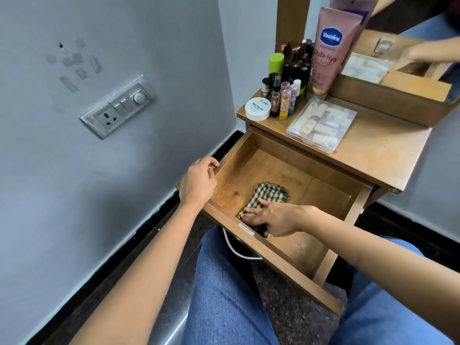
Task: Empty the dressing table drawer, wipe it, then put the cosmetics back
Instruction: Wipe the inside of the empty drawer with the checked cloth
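My right hand [273, 217] presses the checked cloth [267, 195] flat on the open drawer's [286, 165] floor near its front; my left hand [199, 181] grips the left wall.

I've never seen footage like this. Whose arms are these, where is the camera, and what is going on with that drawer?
There is no machine here: a person wears one wide-angle camera on the head, so you look down along their own arms and blue-jeaned legs.

The left hand grips the left wall of the open wooden drawer, steadying it. The right hand presses a checked cloth flat on the drawer floor, wiping it. Nothing else shows inside the drawer.

The cosmetics stand on the tabletop behind: a pink Vaseline tube, a white nail polish remover tub, a cluster of small bottles and sticks, and a clear plastic box. The mirror above reflects them.
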